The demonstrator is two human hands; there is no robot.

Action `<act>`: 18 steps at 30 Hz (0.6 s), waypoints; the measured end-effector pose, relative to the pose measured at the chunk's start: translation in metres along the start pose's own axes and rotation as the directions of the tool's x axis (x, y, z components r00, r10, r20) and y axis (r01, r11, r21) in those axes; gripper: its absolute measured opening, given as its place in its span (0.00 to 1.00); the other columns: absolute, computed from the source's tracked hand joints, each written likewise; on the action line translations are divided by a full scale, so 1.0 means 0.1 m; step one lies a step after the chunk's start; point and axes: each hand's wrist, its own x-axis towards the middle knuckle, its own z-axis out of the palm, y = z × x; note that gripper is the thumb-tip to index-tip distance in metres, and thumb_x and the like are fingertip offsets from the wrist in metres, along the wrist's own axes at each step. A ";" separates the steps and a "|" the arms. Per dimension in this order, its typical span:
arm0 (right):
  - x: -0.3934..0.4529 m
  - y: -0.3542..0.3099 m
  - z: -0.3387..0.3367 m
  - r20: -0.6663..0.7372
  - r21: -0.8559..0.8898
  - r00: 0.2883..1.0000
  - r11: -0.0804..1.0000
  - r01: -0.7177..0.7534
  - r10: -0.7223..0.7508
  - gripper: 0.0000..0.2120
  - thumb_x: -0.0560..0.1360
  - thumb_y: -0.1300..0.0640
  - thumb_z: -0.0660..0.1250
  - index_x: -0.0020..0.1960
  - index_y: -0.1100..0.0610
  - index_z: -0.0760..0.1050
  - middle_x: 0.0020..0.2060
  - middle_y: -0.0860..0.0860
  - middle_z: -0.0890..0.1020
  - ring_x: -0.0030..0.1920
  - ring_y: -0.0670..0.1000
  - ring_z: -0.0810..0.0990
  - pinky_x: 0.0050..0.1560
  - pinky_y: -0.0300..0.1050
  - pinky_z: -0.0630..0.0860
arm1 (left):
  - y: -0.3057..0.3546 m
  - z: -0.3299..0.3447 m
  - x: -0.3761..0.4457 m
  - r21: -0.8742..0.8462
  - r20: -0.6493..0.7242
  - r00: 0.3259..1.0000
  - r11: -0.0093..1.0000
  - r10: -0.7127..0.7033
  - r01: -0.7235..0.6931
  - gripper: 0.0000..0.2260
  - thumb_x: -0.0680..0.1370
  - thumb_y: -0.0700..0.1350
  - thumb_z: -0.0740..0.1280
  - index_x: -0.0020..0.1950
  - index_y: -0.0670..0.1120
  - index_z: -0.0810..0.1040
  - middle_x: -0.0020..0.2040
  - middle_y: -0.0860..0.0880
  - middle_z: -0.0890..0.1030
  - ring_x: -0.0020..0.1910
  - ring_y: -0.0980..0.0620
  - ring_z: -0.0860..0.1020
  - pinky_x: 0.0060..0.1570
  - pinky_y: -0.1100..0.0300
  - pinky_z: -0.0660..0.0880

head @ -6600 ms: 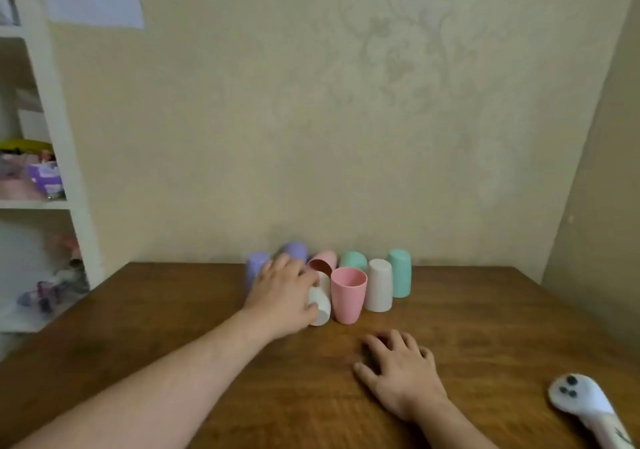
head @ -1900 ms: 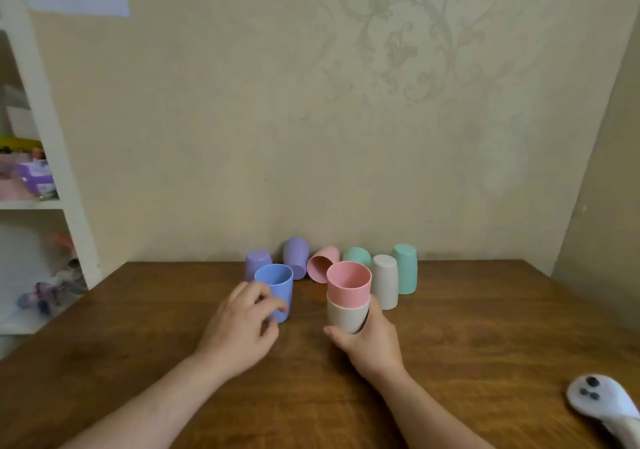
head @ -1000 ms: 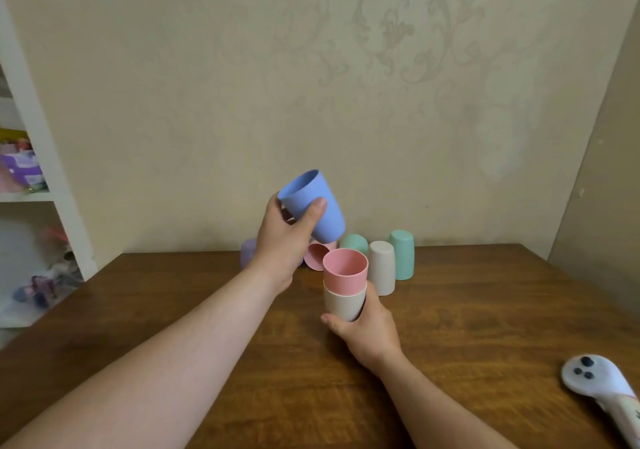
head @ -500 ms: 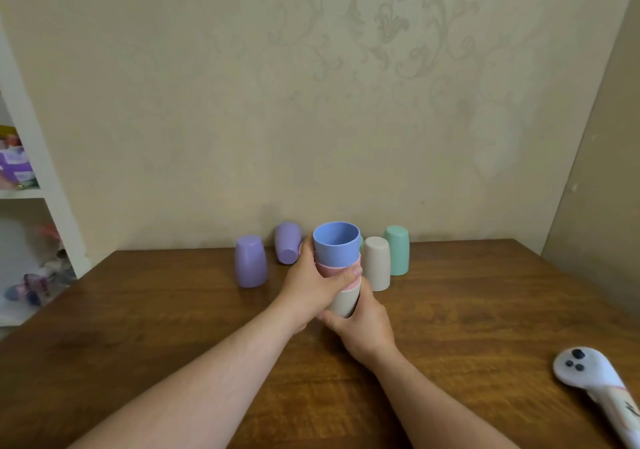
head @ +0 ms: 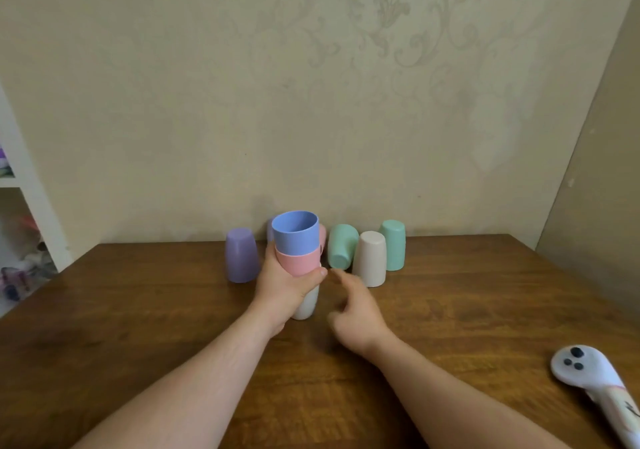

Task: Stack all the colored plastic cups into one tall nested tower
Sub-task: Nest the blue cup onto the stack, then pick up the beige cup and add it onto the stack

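A nested stack stands upright on the wooden table: a blue cup on top, a pink cup under it, a beige cup at the bottom. My left hand is wrapped around the stack. My right hand hovers just right of it, fingers apart, holding nothing. Behind stand an upside-down purple cup, an upside-down beige cup and an upside-down green cup. Another green cup leans on its side. A second pink cup and a second purple cup are mostly hidden behind the stack.
A white controller lies at the table's near right corner. A white shelf unit with small items stands to the left. The wall runs directly behind the cups.
The blue cup went from raised in my left hand down into the pink cup. My right hand let go of the stack and moved right; my left hand now holds the stack.
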 end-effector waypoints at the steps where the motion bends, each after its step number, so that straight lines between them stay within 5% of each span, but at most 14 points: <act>1: 0.08 -0.01 -0.10 -0.094 -0.003 0.995 1.000 -0.025 0.025 0.36 0.74 0.64 0.68 0.81 0.51 0.69 0.78 0.51 0.72 0.74 0.56 0.74 0.76 0.52 0.71 | -0.02 -0.02 0.03 0.004 -0.001 1.000 1.000 0.008 -0.008 0.32 0.69 0.40 0.85 0.69 0.52 0.76 0.57 0.55 0.86 0.56 0.57 0.86 0.56 0.56 0.82; 4: 0.42 -0.09 -0.48 -0.294 -0.296 0.955 0.954 -0.051 -0.040 0.27 0.79 0.59 0.66 0.78 0.49 0.73 0.76 0.52 0.71 0.72 0.59 0.73 0.70 0.53 0.74 | -0.06 -0.03 0.08 0.011 0.018 1.000 1.000 0.015 -0.016 0.31 0.69 0.40 0.84 0.68 0.53 0.76 0.55 0.56 0.87 0.53 0.58 0.86 0.52 0.59 0.81; 9: 0.79 -0.18 -0.77 -0.046 -0.729 0.998 0.682 -0.058 0.035 0.31 0.83 0.48 0.59 0.84 0.37 0.56 0.84 0.50 0.56 0.76 0.68 0.64 0.69 0.64 0.72 | -0.10 -0.02 0.08 0.014 0.011 1.000 1.000 0.001 -0.001 0.33 0.68 0.43 0.85 0.69 0.53 0.76 0.57 0.55 0.86 0.53 0.59 0.85 0.52 0.58 0.81; 13: 0.82 -0.03 -0.74 -0.012 -0.638 0.997 0.767 -0.062 0.071 0.31 0.81 0.49 0.66 0.82 0.41 0.61 0.78 0.54 0.63 0.70 0.69 0.74 0.67 0.63 0.77 | -0.10 -0.02 0.09 0.019 0.010 1.000 1.000 -0.007 0.007 0.34 0.66 0.45 0.85 0.69 0.54 0.76 0.57 0.54 0.86 0.53 0.59 0.85 0.53 0.57 0.81; 18: 0.64 0.01 -0.79 -0.125 -0.414 0.992 0.906 -0.085 0.037 0.24 0.74 0.49 0.77 0.65 0.44 0.69 0.65 0.53 0.67 0.55 0.62 0.79 0.56 0.53 0.79 | -0.10 -0.03 0.09 0.010 0.024 1.000 1.000 -0.006 0.006 0.33 0.69 0.41 0.85 0.69 0.53 0.75 0.57 0.53 0.86 0.53 0.60 0.85 0.53 0.58 0.81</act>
